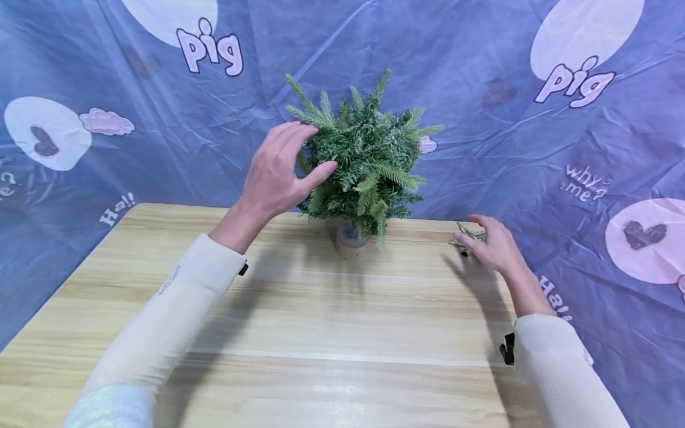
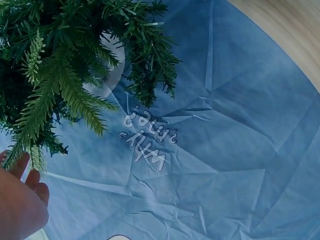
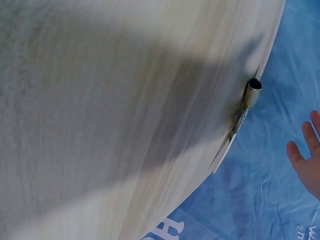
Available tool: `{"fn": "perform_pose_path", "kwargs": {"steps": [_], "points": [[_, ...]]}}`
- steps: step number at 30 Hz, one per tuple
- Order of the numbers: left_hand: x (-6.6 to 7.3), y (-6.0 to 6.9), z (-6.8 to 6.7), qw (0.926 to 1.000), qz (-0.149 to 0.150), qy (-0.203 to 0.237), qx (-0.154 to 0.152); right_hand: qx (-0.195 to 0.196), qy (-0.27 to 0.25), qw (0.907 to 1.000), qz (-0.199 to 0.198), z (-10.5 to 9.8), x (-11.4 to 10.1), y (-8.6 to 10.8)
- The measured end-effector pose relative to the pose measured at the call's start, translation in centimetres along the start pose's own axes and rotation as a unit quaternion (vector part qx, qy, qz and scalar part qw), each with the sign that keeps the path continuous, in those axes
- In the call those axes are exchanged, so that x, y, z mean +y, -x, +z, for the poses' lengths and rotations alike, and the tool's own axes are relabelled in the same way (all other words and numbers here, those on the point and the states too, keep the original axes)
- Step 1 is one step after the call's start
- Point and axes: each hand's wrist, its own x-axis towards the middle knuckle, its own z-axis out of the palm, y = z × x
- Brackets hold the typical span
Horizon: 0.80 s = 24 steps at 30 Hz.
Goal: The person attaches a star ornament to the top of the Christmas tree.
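While the left hand (image 1: pixel 280 169) reaches up to the side of a bushy green tree (image 1: pixel 364 160), its thumb and fingers stand well apart, tips overlapping the outer needles in the head view; actual contact cannot be made out. Tree upright near the far edge of the surface (image 1: pixel 321 321), about midway across, on a short, pale, cup-like base (image 1: pixel 351 246). Lighter green sprigs stick out at the top and sides; several droop in front, one down past the base's right side.

Right hand (image 1: pixel 497 244) at the far right edge, thumb and fingers parted, grasping nothing. Just beside it, a small metal piece (image 3: pixel 253 94): short tube with a dark open end, thin flat legs running off it, lying by the surface's rim. Right wrist view shows a gap between hand and piece.

Surface pale, wood-grained, with soft arm shadows across it. Behind, a creased blue cloth (image 1: pixel 299 35) printed with "pig", "Ha!!", "why me?", hearts and pale ovals. Both forearms in cream sleeves (image 1: pixel 176 303), a small black fitting (image 1: pixel 508 349) at the right cuff.
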Motion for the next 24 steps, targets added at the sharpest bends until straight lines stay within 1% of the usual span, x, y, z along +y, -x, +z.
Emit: {"fn": "perform_pose_path", "kwargs": {"steps": [4,11,14,18,24], "points": [[0.0,-0.3,0.1,0.9999,0.003,-0.005,-0.012,-0.005,0.002,1.0000,0.007,0.0,0.3,-0.1],[0.2,-0.8,0.1,0.9996,0.021,-0.013,-0.016,-0.009,0.006,0.9998,0.015,-0.1,1.0,-0.1],[0.4,-1.1,0.2,0.9992,0.035,-0.013,-0.016,-0.008,0.003,0.9998,0.016,-0.3,1.3,0.1],[0.7,-1.6,0.5,0.9979,0.063,-0.011,-0.011,-0.008,0.002,0.9998,0.020,-0.4,1.7,0.2],[1.0,-2.3,0.9,0.9965,0.082,-0.005,-0.014,-0.013,0.001,0.9997,0.023,-0.4,2.3,0.4]]}}
